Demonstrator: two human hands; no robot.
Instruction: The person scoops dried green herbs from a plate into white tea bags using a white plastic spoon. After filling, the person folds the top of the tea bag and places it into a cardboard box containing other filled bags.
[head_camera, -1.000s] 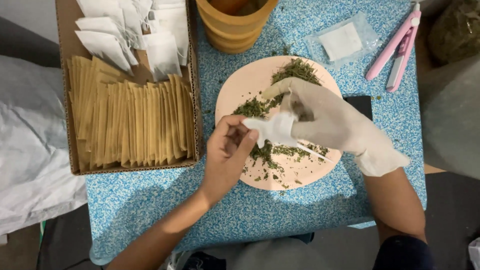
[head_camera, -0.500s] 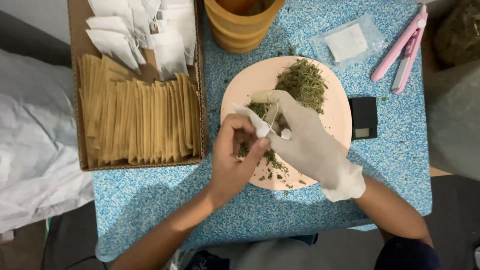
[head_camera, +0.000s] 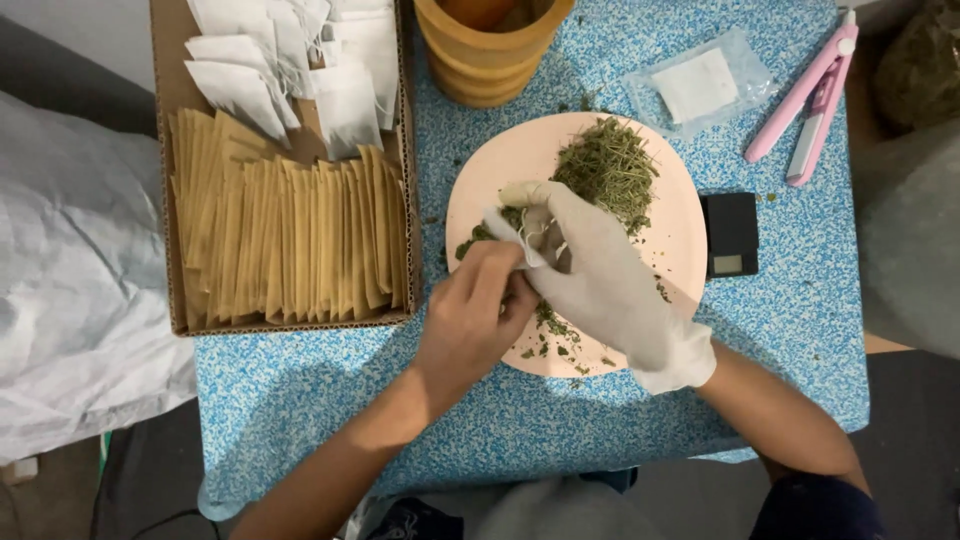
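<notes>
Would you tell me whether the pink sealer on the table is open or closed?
Open: the pink sealer lies with its two arms spread apart in a narrow V on the blue table.

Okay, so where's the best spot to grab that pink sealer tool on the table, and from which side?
Probably take the pink sealer by the lower half of its long body, coming from above with the right hand. It lies flat and slanted on the blue table, clear of the scale and the clear bag.
</notes>
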